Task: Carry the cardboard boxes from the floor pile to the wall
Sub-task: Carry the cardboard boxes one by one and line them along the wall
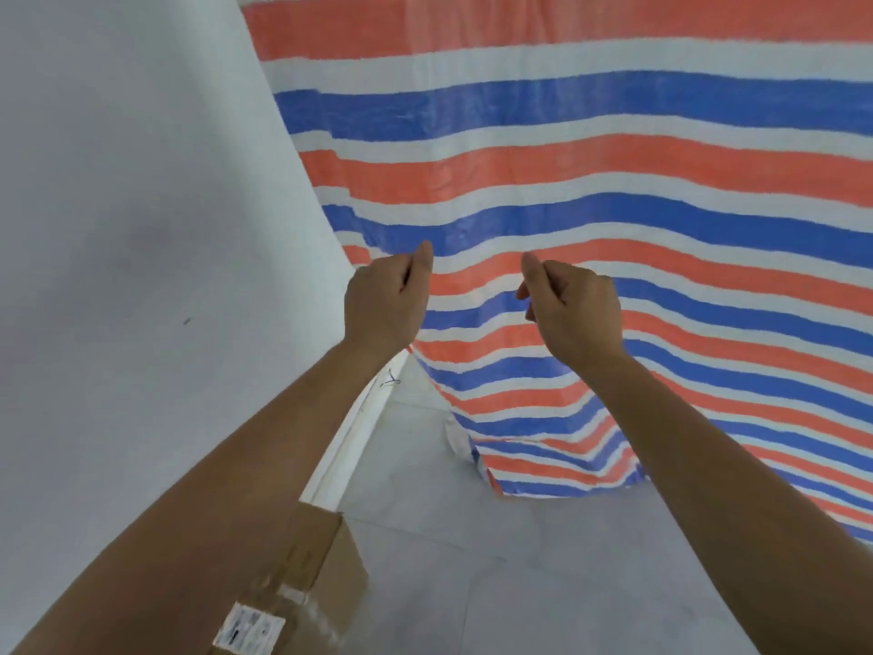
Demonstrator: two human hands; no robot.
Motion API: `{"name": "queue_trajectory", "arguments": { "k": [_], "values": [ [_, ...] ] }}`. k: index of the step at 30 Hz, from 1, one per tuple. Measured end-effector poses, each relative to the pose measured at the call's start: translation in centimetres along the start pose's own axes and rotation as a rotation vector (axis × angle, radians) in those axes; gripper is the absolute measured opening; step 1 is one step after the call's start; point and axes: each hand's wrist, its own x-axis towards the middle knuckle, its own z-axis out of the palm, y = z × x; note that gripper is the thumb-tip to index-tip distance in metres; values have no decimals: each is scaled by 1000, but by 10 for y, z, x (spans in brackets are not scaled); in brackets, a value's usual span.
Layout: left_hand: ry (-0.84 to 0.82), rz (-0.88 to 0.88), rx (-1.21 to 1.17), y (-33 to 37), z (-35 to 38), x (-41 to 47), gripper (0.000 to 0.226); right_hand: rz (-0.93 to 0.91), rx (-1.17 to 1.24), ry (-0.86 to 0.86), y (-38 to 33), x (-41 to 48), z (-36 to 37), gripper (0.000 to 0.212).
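A brown cardboard box point(307, 574) with tape and a white label stands on the floor against the white wall point(132, 229), at the lower left, partly hidden by my left forearm. Both my arms are raised in front of me, well above the box. My left hand point(385, 302) hangs in the air with loosely curled fingers and holds nothing. My right hand point(569, 307) is beside it, fingers also loosely curled, holding nothing. Neither hand touches the box.
A red, blue and white striped tarp point(590, 182) hangs ahead and to the right, its lower edge reaching the floor. Grey tiled floor point(496, 569) lies between the box and the tarp. A white skirting point(349, 446) runs along the wall's foot.
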Motion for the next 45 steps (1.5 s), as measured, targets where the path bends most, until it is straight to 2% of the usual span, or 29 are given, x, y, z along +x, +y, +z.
{"name": "queue_trajectory", "arguments": {
  "k": [7,16,20,25,32,36,39,40,43,45],
  "values": [
    [-209,236,-184,195,134,-48,58,221,-106,213,104,-75,-206,56],
    [-476,313,-443,416,312,-194,58,527,-236,520,236,-224,-454,53],
    [-590,408,-475,486,364,-242,58,625,-249,590,277,-275,-522,48],
    [-733,444,-595,565,439,-285,58,736,-313,684,340,-324,-597,48],
    [-871,461,-759,694,576,-346,57,854,-607,780,428,-366,-722,52],
    [-928,407,-790,772,647,-386,82,918,-729,813,471,-394,-794,53],
    [-1013,414,-818,847,664,-427,43,991,-798,877,494,-425,-852,52],
    [-1066,433,-824,870,666,-443,40,1015,-806,900,499,-439,-868,51],
    [-1290,474,-853,939,708,-505,61,1102,-839,997,518,-494,-920,51],
    [-1357,453,-898,982,738,-553,67,1164,-836,1078,537,-536,-957,52]
  ]
}}
